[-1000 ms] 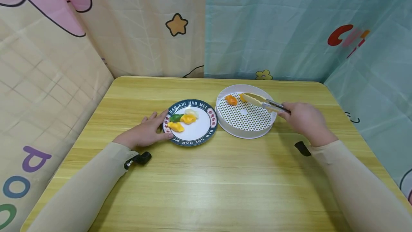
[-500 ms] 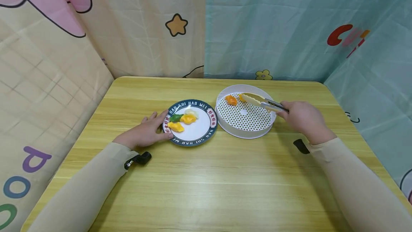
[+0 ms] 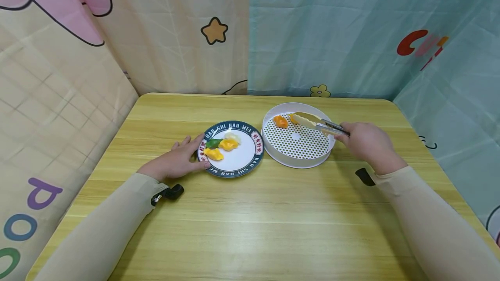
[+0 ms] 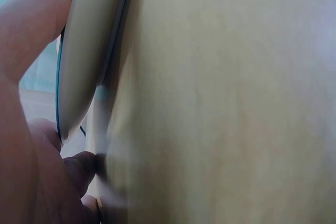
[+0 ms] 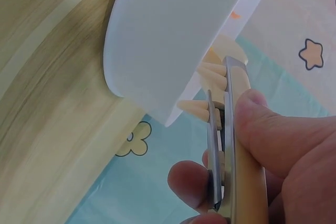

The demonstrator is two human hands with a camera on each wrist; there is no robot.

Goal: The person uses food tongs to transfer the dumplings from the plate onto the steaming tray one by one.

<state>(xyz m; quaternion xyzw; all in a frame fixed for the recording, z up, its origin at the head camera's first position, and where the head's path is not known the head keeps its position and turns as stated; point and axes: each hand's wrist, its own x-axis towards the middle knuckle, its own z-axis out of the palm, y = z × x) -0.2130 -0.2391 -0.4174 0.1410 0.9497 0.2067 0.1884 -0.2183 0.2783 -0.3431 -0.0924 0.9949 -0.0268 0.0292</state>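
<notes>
My left hand (image 3: 177,159) rests against the left rim of a round plate (image 3: 234,173) with a dark patterned border; thumb and fingers lie spread along the edge. In the left wrist view, the thumb (image 4: 39,19) touches the rim of the tilted-looking plate (image 4: 86,51). Yellow dumpling-shaped pieces (image 3: 228,144), a green piece (image 3: 213,143) and a whitish one (image 3: 232,136) lie on it. My right hand (image 3: 369,146) grips tongs (image 3: 332,128) with pale scalloped tips, reaching into a white perforated steamer tray (image 3: 298,162). Their tips are at a yellow-orange piece (image 3: 293,118), partly hidden. An orange dumpling-shaped piece (image 3: 280,121) lies beside it.
The plate and tray stand side by side on a wood-grain table (image 3: 250,220). Printed curtains (image 3: 332,34) hang behind the table and at both sides. A black wrist-worn piece (image 3: 172,192) sits at the left cuff.
My right hand and the tongs have shifted very slightly to the left, with their tips still at the yellow-orange piece. The left hand and plate have kept their place.
</notes>
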